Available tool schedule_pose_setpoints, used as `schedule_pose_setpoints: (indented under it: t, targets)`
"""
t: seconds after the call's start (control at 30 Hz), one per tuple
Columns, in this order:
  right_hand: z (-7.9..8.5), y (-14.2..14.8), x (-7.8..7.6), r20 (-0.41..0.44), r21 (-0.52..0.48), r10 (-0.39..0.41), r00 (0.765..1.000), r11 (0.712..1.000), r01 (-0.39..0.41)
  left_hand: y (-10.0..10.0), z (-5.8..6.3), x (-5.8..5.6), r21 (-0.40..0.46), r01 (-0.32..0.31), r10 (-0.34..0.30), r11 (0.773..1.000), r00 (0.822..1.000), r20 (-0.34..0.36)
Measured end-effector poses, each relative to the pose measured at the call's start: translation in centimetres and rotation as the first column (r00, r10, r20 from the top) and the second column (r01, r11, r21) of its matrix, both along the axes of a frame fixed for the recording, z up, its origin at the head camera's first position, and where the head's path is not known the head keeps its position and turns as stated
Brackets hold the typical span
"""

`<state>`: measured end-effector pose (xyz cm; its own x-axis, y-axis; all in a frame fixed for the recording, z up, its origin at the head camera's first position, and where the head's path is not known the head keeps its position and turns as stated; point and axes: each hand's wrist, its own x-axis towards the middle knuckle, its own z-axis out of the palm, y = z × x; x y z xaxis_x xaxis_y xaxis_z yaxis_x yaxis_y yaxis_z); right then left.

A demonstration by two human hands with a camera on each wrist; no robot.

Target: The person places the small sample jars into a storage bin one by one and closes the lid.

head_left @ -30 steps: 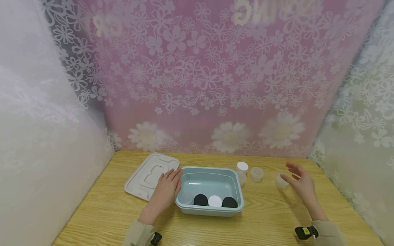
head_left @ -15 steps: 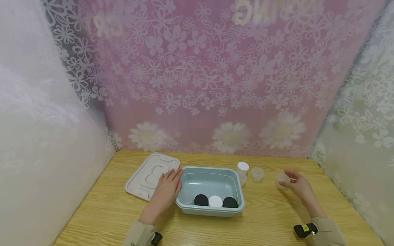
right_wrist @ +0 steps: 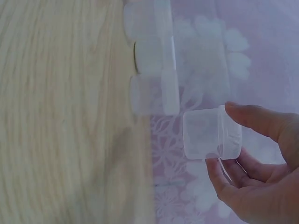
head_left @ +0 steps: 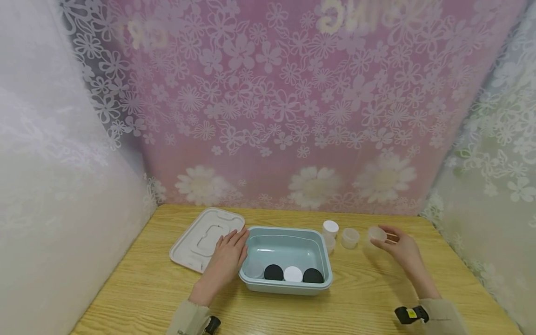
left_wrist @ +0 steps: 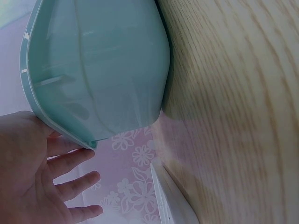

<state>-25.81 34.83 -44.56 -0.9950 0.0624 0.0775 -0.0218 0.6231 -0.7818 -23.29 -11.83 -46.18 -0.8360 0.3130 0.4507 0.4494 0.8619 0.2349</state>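
Observation:
A small translucent jar (right_wrist: 202,134) with a ribbed screw lid is pinched between the thumb and fingers of my right hand (head_left: 399,246), raised off the table. My left hand (head_left: 228,253) rests at the left rim of a light blue plastic box (head_left: 284,289); in the left wrist view its fingers (left_wrist: 77,185) are spread, nearly straight, against the rim. Along the near wall inside the box stand a black-lidded jar (head_left: 273,272), a white-lidded jar (head_left: 292,274), another black-lidded jar (head_left: 312,275) and a clear one (head_left: 253,270).
Right of the box stand a white-lidded jar (head_left: 330,227), a clear jar (head_left: 329,243) close to the box wall, and another clear jar (head_left: 350,237). A white box lid (head_left: 197,239) lies on the wooden table (head_left: 356,298) at left, partly under my left hand. A flowered curtain (head_left: 268,116) hangs behind.
My right hand has closed its fingers on the clear jar at the right, lifted it and moved it slightly left and away from me. My left hand stays at the box rim.

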Motion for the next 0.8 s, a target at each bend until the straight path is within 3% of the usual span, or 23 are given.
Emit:
schedule_pose_setpoints:
  t: [0.3, 0.8]
  targets:
    - [1.3, -2.5, 0.2, -0.076, -0.038, 0.044, 0.996, 0.998, -0.047, 0.0, 0.0, 0.0, -0.015, -0.008, 0.008, 1.0, 1.0, 0.004]
    - [2.2, -8.2, -0.3, -0.096, -0.159, 0.143, 0.985, 0.975, -0.157, 0.0, -0.2, -0.1, 0.001, -0.001, 0.001, 1.0, 1.0, 0.002]
